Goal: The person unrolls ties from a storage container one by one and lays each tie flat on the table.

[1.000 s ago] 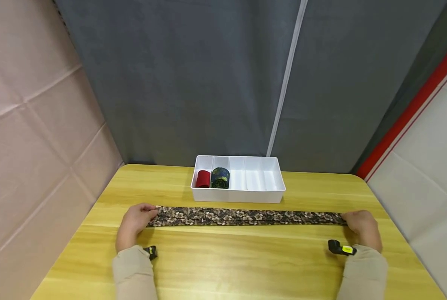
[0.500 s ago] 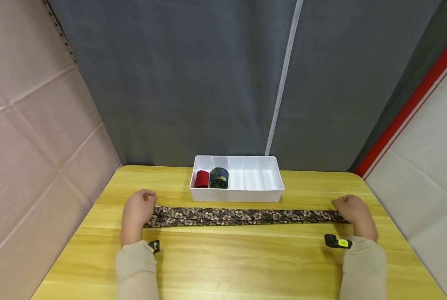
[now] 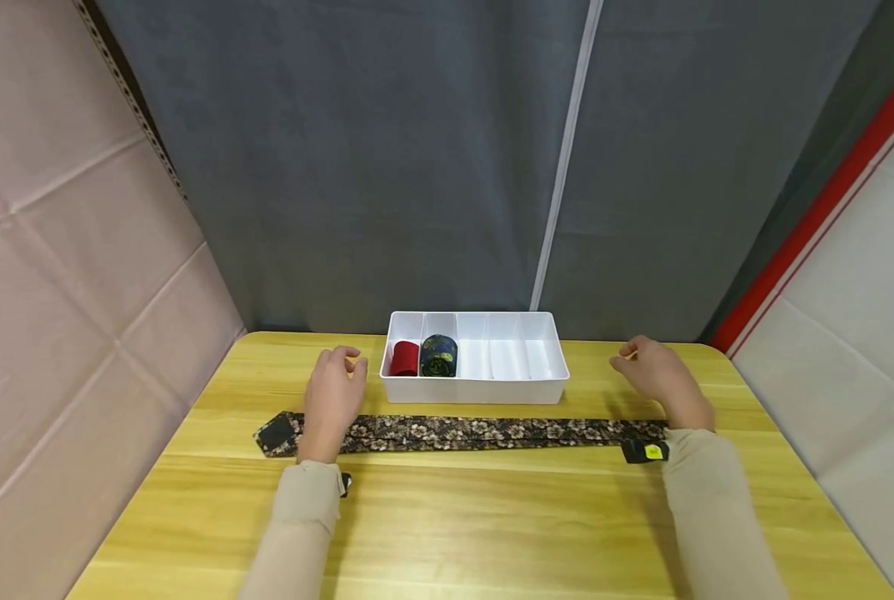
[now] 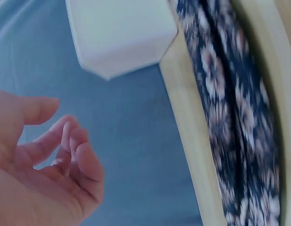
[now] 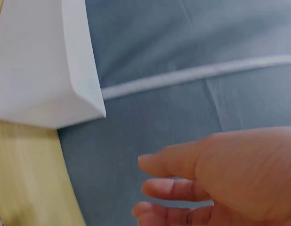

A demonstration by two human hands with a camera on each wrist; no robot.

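A dark necktie (image 3: 476, 433) with a pale flower pattern lies flat across the table, its wide pointed end at the left. My left hand (image 3: 334, 396) hovers above the tie's left part, fingers loosely bent, holding nothing. In the left wrist view that hand (image 4: 51, 160) has a gap between thumb and fingertips, with the tie off to the side. My right hand (image 3: 660, 375) is in the air beyond the tie's right end, to the right of the white box (image 3: 476, 392). The right wrist view shows its thumb and fingers (image 5: 169, 160) apart with nothing between them.
Inside the divided box, a red rolled tie (image 3: 405, 358) and a dark green-patterned rolled tie (image 3: 439, 357) fill the two left compartments. A grey curtain (image 3: 387, 167) stands behind the wooden table (image 3: 491, 517), with pale cloth walls (image 3: 64, 292) at the sides.
Both hands have let go of the tie's ends, lifted, and moved inward and toward the box. The tie's wide left end is now uncovered; the tie stays in place.
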